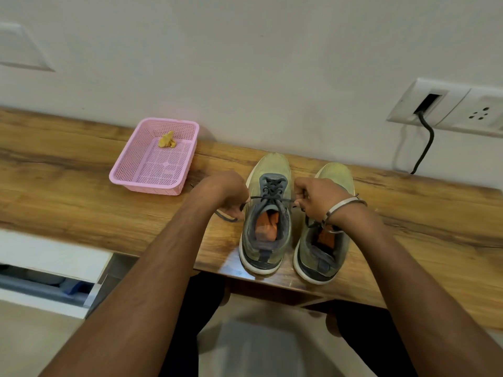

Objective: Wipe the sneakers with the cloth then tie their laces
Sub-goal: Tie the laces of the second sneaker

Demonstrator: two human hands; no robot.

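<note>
Two olive-green mesh sneakers stand side by side, toes to the wall, on the wooden tabletop (81,191). The left hand (226,191) and right hand (313,200), fingers curled, each pinch one end of the left sneaker's (268,213) dark lace (272,198), drawn taut across its tongue. The right sneaker (330,232) stands just beside it. A crumpled yellow cloth (166,140) lies in the pink perforated plastic basket (130,170), far left.
</note>
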